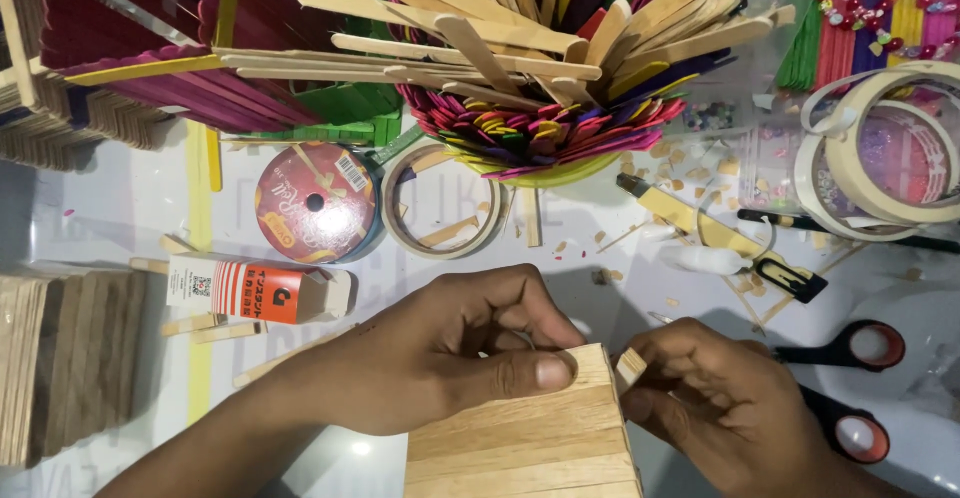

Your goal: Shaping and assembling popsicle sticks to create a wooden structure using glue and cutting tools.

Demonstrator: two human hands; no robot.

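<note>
A panel of glued plain wooden craft sticks lies at the bottom centre of the head view. My left hand grips its top left edge, thumb pressed flat on the top stick. My right hand pinches a small cut piece of wooden stick against the panel's top right corner.
A cup of plain and coloured craft sticks stands at the back. A red ribbon spool, tape ring, orange and white box, yellow craft knife, masking tape rolls, red-handled scissors and stick stack surround the hands.
</note>
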